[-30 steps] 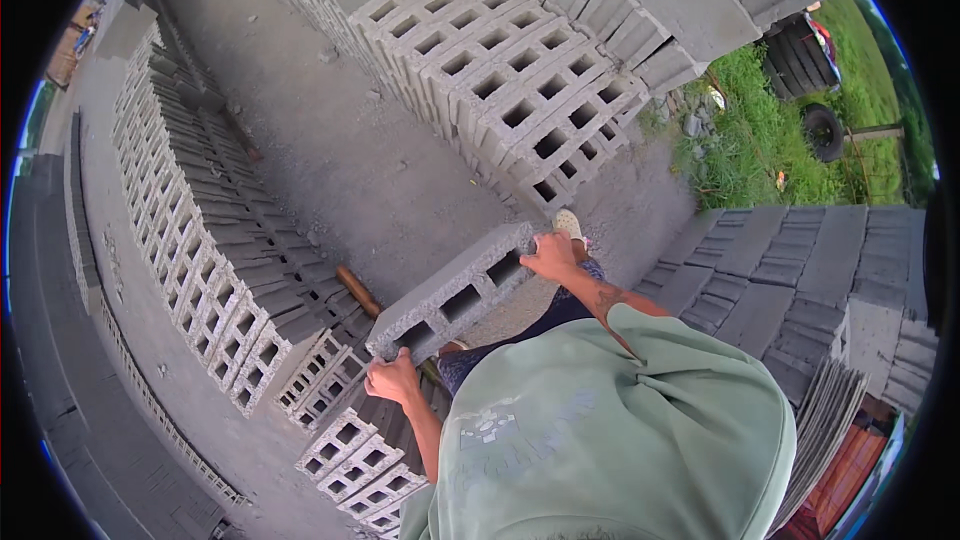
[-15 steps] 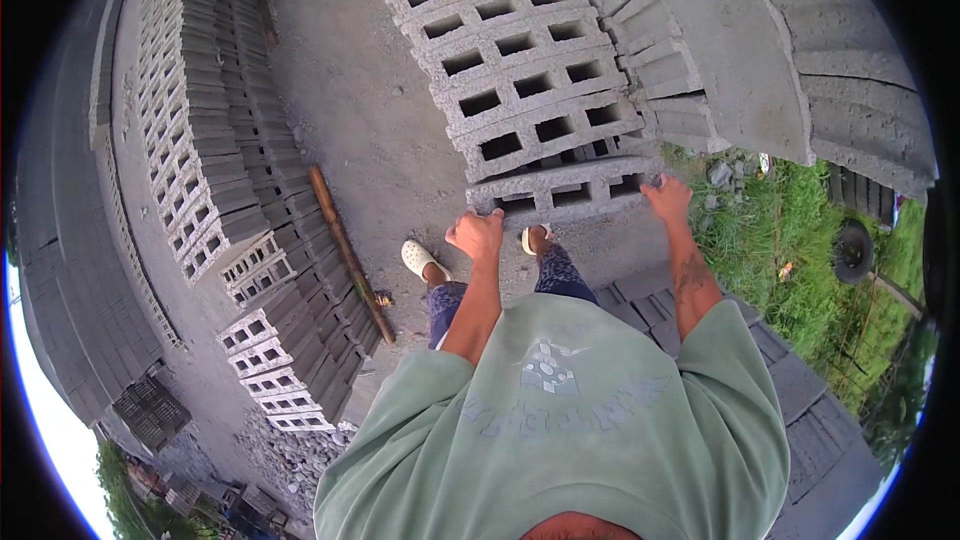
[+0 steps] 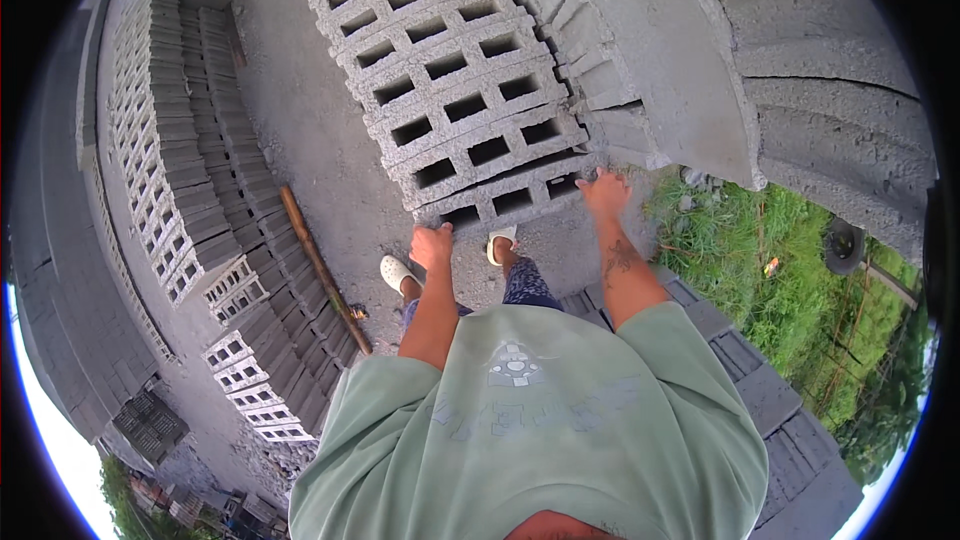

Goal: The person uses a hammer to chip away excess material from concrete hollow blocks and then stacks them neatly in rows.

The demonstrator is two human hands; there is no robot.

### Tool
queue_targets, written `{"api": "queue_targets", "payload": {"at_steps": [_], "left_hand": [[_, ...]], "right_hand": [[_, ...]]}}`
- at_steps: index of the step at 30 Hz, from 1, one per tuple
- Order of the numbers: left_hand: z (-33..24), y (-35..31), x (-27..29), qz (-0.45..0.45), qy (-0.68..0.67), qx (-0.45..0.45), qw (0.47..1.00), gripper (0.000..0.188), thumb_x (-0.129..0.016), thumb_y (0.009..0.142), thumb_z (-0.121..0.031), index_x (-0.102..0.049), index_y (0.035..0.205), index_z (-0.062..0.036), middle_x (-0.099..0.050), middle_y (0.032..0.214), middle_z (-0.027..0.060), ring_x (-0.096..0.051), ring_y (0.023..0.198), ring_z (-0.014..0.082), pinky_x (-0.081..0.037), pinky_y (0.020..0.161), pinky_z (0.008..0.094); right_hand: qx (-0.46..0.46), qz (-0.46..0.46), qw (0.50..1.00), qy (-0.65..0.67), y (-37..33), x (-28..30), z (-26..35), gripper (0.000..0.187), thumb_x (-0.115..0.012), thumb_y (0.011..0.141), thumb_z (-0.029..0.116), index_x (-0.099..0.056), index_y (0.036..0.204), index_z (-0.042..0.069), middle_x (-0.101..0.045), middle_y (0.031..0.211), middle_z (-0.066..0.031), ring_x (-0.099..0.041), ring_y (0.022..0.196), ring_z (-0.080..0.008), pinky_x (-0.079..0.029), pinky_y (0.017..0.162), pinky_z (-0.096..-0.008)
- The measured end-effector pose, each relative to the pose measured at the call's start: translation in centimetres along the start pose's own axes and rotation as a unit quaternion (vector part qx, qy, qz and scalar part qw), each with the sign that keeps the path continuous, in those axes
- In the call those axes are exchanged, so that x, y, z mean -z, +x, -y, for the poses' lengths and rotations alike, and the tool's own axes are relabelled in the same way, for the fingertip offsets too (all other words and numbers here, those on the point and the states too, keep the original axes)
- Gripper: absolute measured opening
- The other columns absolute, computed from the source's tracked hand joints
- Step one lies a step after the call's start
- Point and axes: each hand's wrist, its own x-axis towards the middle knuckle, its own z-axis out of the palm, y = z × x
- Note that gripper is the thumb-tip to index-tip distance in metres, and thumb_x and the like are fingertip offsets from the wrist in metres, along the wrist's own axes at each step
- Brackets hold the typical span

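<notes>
A grey hollow concrete block (image 3: 486, 209) with three openings stands at the near end of a row of like blocks (image 3: 438, 119). Its face lies against or very close to the row, with a narrow dark gap along the right part. My left hand (image 3: 431, 246) is closed around the block's left end, fingers curled over the edge. At the other end my right hand (image 3: 604, 194) grips the block's right corner. Some of the fingertips are hidden behind the block.
Left of me runs another long stack of hollow blocks (image 3: 190, 230), with a wooden pole (image 3: 318, 262) lying beside it. More stacked blocks (image 3: 820, 130) rise at the right, next to green grass (image 3: 760, 280) and a dark tyre (image 3: 843, 245). My light clogs (image 3: 396, 275) stand on dusty ground.
The held block has come closer against the row, and the gap between them has narrowed. Both hands have kept their grip on its ends. The whole view has shifted slightly.
</notes>
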Motion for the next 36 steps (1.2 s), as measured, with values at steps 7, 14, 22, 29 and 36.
{"api": "queue_targets", "payload": {"at_steps": [7,14,22,29,36], "left_hand": [[2.8,-1.0,1.5,-0.012,-0.031,-0.006,0.999,0.047,-0.076,0.063,-0.035,-0.065,0.087,0.0037,-0.065,0.088,0.0258,-0.062,0.087,0.0413,-0.047,0.079,0.0466],[1.6,-0.2,0.6,-0.042,-0.116,-0.017,0.992,0.047,-0.077,0.063,-0.031,-0.061,0.085,0.0074,-0.062,0.086,0.0298,-0.060,0.086,0.0458,-0.047,0.078,0.0480],[2.0,-0.5,-0.5,-0.076,-0.138,0.016,0.987,0.048,-0.078,0.060,-0.025,-0.062,0.090,0.0096,-0.063,0.090,0.0293,-0.061,0.089,0.0432,-0.047,0.080,0.0443],[2.8,-0.4,-0.1,-0.048,-0.096,-0.005,0.994,0.053,-0.078,0.062,-0.023,-0.060,0.100,0.0090,-0.063,0.087,0.0298,-0.061,0.087,0.0449,-0.047,0.079,0.0458],[1.9,0.0,0.0,-0.092,-0.163,-0.029,0.982,0.047,-0.077,0.065,-0.025,-0.057,0.090,0.0097,-0.061,0.085,0.0321,-0.059,0.086,0.0473,-0.045,0.076,0.0482]], "right_hand": [[0.003,0.069,0.998,-0.002,-1.1,2.7,2.1,0.050,-0.070,0.071,0.045,-0.065,0.110,0.015,-0.066,0.096,-0.0092,-0.055,0.104,-0.0258,-0.038,0.087,-0.0443],[-0.032,-0.013,0.994,0.105,-1.0,2.6,2.3,0.057,-0.075,0.067,0.046,-0.064,0.113,0.015,-0.065,0.092,-0.0138,-0.055,0.100,-0.0248,-0.035,0.091,-0.0430],[-0.337,0.090,0.695,0.629,-3.6,-1.7,5.6,0.072,-0.079,0.066,0.034,-0.050,0.121,-0.002,-0.052,0.118,-0.0182,-0.053,0.099,-0.0340,-0.045,0.079,-0.0559],[-0.456,0.095,0.603,0.648,-3.2,-3.8,6.8,0.056,-0.071,0.065,0.005,-0.048,0.116,-0.006,-0.048,0.120,-0.0193,-0.056,0.092,-0.0375,-0.053,0.069,-0.0555],[-0.407,0.129,0.610,0.668,-1.7,-3.1,5.7,0.056,-0.071,0.068,0.004,-0.049,0.118,-0.004,-0.052,0.114,-0.0156,-0.055,0.098,-0.0336,-0.051,0.077,-0.0538]]}}
